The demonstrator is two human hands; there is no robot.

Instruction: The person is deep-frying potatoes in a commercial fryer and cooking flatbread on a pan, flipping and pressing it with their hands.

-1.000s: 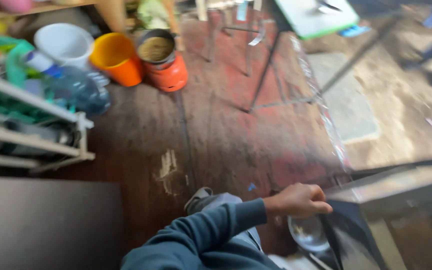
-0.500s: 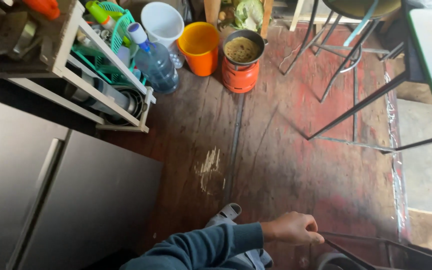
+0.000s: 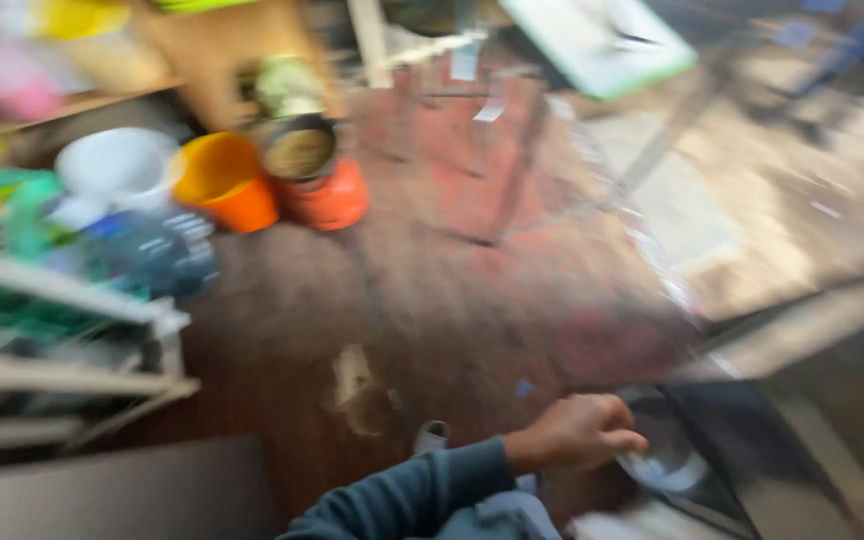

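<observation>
The picture is heavily blurred. My left hand (image 3: 577, 432) reaches to the right from a blue-grey sleeve (image 3: 402, 495), low in the view. Its fingers are curled over the near rim of a shiny metal bowl (image 3: 672, 468), which sits on the floor beside a dark slanted frame (image 3: 742, 450). My jeans-clad leg (image 3: 512, 515) shows under the arm, and the toe of a grey shoe (image 3: 432, 436) just beyond it. My right hand is out of view.
On the reddish-brown floor (image 3: 432, 300) stand an orange bucket (image 3: 224, 180), a red gas cylinder with a burner (image 3: 312, 175), a white basin (image 3: 117, 165) and a large water bottle (image 3: 152, 255). A white rack (image 3: 62, 340) is at left. Metal stool legs (image 3: 492, 130) are behind.
The view swung from the grey cabinet at left back toward the right. My hand stays curled in the same spot by the dark frame, and the bowl is in sight again.
</observation>
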